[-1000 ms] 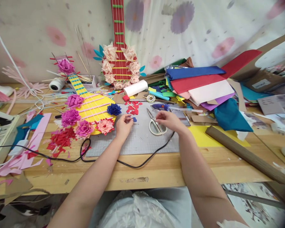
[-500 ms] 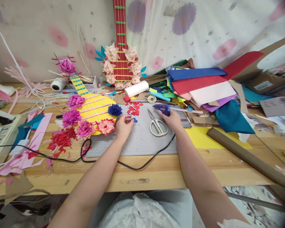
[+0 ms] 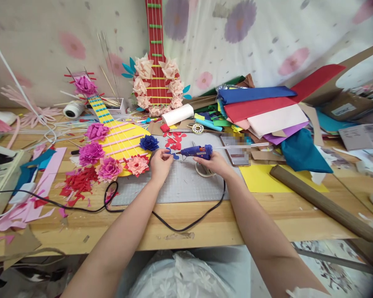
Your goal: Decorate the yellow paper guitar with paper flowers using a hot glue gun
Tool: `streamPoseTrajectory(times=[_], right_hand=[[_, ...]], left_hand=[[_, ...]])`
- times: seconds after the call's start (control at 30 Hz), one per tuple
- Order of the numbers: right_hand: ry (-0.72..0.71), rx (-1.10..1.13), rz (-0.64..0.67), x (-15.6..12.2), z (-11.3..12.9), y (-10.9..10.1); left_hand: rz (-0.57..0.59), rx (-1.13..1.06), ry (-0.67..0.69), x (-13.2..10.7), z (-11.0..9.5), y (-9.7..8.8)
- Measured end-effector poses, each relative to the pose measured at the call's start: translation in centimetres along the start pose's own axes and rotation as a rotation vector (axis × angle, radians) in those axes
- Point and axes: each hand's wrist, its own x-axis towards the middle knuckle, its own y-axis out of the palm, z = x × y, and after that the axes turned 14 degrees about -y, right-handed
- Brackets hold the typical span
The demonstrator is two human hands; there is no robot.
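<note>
My left hand (image 3: pixel 160 166) pinches a small blue paper piece (image 3: pixel 175 157) at its fingertips, above the grey cutting mat (image 3: pixel 174 186). In my right hand (image 3: pixel 216 164) is a blue hot glue gun (image 3: pixel 202 152), held sideways with its nozzle close to the blue piece; I cannot tell if they touch. A white glue stick (image 3: pixel 224 147) sticks out of its back. Under the gun and right hand, scissors (image 3: pixel 205 170) lie partly hidden. Left of my left hand is a yellow paper guitar (image 3: pixel 121 142) with paper flowers, including a dark blue flower (image 3: pixel 149 142).
Red paper scraps (image 3: pixel 175 140) lie on the mat. A phone (image 3: pixel 236 155) and a brown roll (image 3: pixel 317 200) are at the right, below stacked coloured paper (image 3: pixel 261 111). A black cord (image 3: pixel 186 228) loops along the front. A red paper guitar (image 3: pixel 157 82) stands behind.
My right hand has brought the glue gun left and slightly down, its nozzle now close to the blue piece, covering much of the scissors. The left hand stays nearly in place.
</note>
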Motion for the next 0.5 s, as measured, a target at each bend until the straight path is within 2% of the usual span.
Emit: streamPoseTrajectory(times=[0.5], right_hand=[[-0.016,-0.055,0.039,0.05,-0.21,0.12]], left_hand=[[0.002,-0.020,-0.034,-0.41,-0.83,-0.08]])
